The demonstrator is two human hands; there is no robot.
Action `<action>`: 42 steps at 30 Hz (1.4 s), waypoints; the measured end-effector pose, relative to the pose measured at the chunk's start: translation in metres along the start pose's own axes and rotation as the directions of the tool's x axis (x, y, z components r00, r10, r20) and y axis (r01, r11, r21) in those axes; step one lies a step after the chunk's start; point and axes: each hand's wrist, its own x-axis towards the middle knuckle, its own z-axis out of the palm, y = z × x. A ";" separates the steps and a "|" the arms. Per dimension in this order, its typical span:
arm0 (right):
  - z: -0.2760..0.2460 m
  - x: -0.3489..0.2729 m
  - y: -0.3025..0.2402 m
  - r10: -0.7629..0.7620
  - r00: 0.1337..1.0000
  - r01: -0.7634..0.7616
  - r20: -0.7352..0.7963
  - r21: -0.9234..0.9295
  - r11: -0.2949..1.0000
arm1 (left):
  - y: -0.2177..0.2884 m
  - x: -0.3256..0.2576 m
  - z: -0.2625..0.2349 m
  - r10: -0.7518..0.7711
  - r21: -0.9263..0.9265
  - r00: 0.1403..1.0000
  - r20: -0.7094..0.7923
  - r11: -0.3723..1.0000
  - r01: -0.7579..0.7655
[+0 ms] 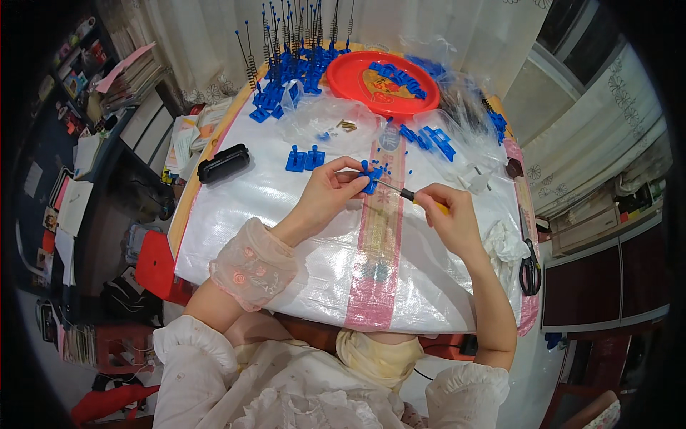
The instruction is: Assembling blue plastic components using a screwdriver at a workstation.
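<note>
Between the thumb and fingers of my left hand is a small blue plastic part, held over the middle of the table. My right hand grips a screwdriver with a black and yellow handle. Its metal shaft points left, and the tip meets or nearly meets the blue part; which of the two I cannot tell. Tiny blue pieces lie scattered just beyond my fingers. Two blue plastic clips stand side by side to the left of them.
A red round tray with blue parts sits at the back. Assembled blue pieces with black springs crowd the back left. Clear plastic bags hold brass-coloured pieces. A black case lies left, scissors at the right edge.
</note>
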 end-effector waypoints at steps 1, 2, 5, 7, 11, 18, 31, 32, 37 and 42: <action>0.000 0.001 0.001 0.148 0.986 -0.155 0.074 0.116 0.981 | -0.001 0.000 0.000 0.031 0.020 1.000 -0.004 0.999 -0.031; -0.001 0.002 0.000 0.202 0.971 -0.222 0.126 0.176 0.959 | -0.001 -0.001 0.001 0.039 0.042 0.999 -0.007 0.998 -0.039; -0.003 0.005 -0.001 0.309 0.915 -0.386 0.261 0.339 0.858 | 0.000 -0.002 0.001 0.058 0.086 0.998 -0.010 0.995 -0.057; -0.001 0.005 0.003 0.332 0.893 -0.441 0.304 0.443 0.781 | 0.001 -0.001 0.001 0.064 0.086 0.998 -0.008 0.994 -0.063; -0.006 0.008 0.014 0.313 0.776 -0.619 0.547 0.566 0.545 | 0.003 -0.002 0.003 0.129 0.086 0.992 -0.006 0.988 -0.128; -0.012 0.010 0.030 0.246 0.662 -0.746 0.708 0.594 0.302 | 0.011 -0.006 0.006 0.239 0.224 0.970 0.046 0.944 -0.244; 0.010 0.001 -0.001 -0.624 0.782 0.500 0.016 -0.614 0.611 | -0.006 0.004 -0.004 0.026 0.089 0.999 -0.047 0.996 -0.022; 0.009 0.000 -0.003 -0.657 0.752 0.505 0.058 -0.690 0.518 | -0.005 0.004 -0.004 -0.004 0.065 0.999 -0.053 0.998 0.008; 0.010 0.003 0.002 -0.745 0.663 0.505 0.069 -0.776 0.378 | 0.002 0.003 -0.005 -0.110 -0.091 0.992 -0.054 0.990 0.105; 0.012 0.001 -0.003 -0.716 0.696 0.483 0.044 -0.767 0.423 | -0.004 0.003 -0.006 -0.077 -0.034 0.996 -0.038 0.997 0.076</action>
